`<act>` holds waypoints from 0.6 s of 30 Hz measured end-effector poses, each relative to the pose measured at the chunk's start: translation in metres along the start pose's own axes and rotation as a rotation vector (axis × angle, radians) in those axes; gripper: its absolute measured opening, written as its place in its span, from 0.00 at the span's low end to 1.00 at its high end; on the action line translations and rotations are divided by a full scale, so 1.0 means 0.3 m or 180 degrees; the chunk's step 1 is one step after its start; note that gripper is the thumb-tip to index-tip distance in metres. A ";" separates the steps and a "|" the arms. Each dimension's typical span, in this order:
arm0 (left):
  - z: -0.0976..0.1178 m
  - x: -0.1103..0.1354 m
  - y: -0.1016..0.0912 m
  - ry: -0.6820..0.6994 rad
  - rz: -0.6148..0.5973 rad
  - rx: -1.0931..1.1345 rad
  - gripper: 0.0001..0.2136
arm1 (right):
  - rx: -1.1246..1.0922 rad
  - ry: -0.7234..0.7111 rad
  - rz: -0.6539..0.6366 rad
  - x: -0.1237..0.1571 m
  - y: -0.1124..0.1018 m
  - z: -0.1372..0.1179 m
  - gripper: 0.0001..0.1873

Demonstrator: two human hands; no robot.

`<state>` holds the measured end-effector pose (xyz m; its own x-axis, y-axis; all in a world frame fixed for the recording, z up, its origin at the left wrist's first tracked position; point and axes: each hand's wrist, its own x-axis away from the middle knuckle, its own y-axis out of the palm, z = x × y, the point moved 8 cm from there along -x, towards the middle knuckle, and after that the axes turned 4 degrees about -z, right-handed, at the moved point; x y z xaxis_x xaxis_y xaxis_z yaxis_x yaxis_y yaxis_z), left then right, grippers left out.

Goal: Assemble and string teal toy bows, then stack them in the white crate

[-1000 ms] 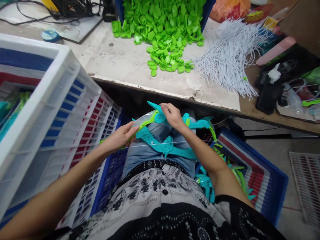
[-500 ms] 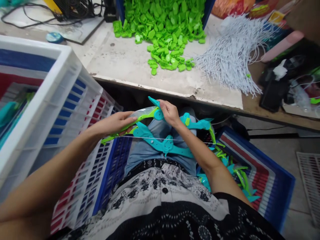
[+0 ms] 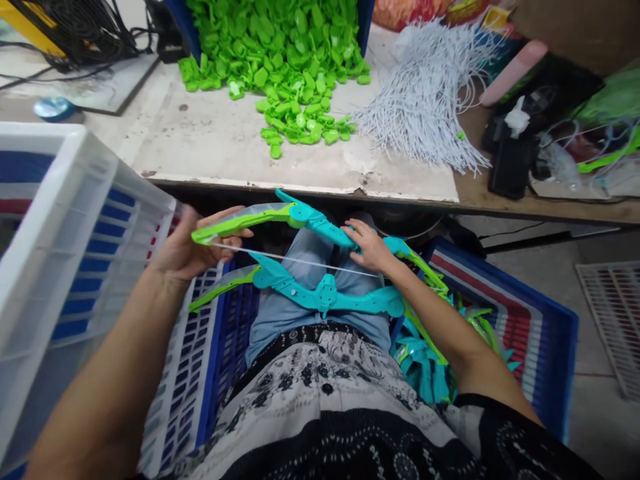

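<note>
Both hands are on a turquoise toy bow (image 3: 325,225) with lime-green limbs, held above my lap. My left hand (image 3: 193,243) holds its left lime limb near the tip, fingers behind it. My right hand (image 3: 369,247) grips the middle of the bow, covering part of it. A white string (image 3: 295,259) runs from the left tip toward my right wrist. Across my thighs lies a second toy bow (image 3: 287,281), its right limb partly behind my right forearm.
A blue crate (image 3: 555,353) of more bows stands at my right; a white slatted crate (image 3: 100,180) is at my left. On the worktable (image 3: 200,150) are a heap of lime plastic parts (image 3: 285,47), a bundle of white strings (image 3: 425,100) and a black phone (image 3: 510,167).
My left hand has slid left to the bow's tip, and my right hand has shifted right to its middle. The upper bow now lies straighter and more visible. The view has swung slightly right.
</note>
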<state>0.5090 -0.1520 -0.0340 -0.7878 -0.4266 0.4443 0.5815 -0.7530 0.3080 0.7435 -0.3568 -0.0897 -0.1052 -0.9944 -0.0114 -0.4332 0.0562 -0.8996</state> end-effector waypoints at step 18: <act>-0.008 -0.038 0.561 0.2396 -0.0267 -0.4179 0.14 | -0.2197 -0.0035 -0.2106 -0.231 -0.104 -0.068 0.25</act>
<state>0.6154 -0.2751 0.0108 -0.9619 -0.2040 -0.1817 0.2632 -0.5135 -0.8167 0.7460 -0.2877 -0.0521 0.3573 -0.8441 0.3999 -0.8346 -0.4807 -0.2691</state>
